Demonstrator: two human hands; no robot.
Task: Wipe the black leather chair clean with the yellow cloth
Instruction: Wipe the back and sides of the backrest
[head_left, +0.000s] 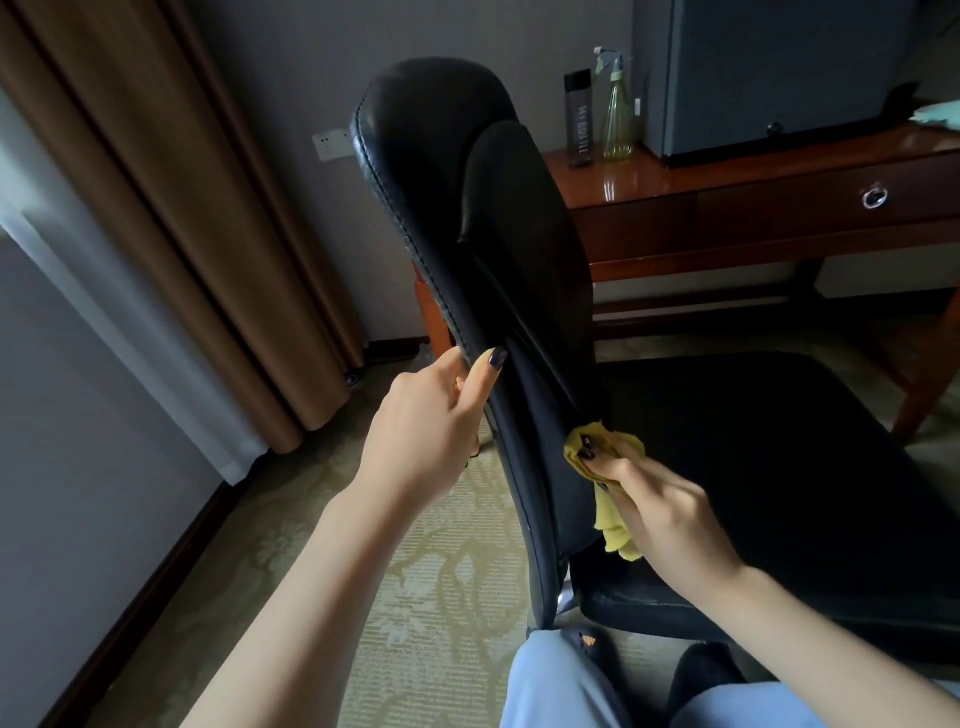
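Left hand (434, 415): the backrest edge of the black leather chair (467, 208) is gripped.
Right hand (660, 512): the yellow cloth (613, 525) is bunched and pressed low on the backrest.
Progress: midway, judged; seat apparently unwiped.

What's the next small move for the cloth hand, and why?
Probably sweep the yellow cloth upward along the chair backrest: the right hand presses it low, near the seat, and the left hand grips the backrest's edge, bracing it.
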